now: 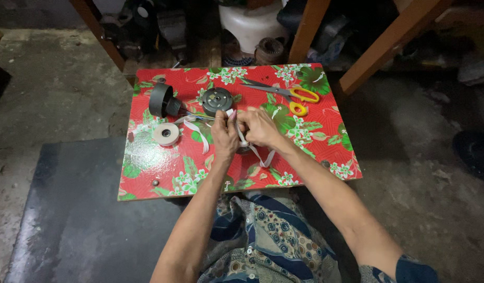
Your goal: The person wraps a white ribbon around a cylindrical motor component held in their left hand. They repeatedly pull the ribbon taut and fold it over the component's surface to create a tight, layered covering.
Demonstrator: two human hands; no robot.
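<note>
At the middle of the frame, the left hand [224, 137] and right hand [260, 127] meet, fingers pinched on a white strip [251, 149] that trails over the red flowered board [315, 141]. Upper left lies a black cup-shaped housing [160, 99], its inside hidden. A tape roll [166, 134] sits left, scissors [291, 94] upper right.

Dim, soft overhead light; sharp centre, dark corners, wide-angle edge stretch.

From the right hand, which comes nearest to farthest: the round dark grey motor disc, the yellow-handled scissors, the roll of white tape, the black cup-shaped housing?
1. Round dark grey motor disc, just up-left of the right hand.
2. Yellow-handled scissors, up-right.
3. Roll of white tape, left.
4. Black cup-shaped housing, far upper left.
</note>
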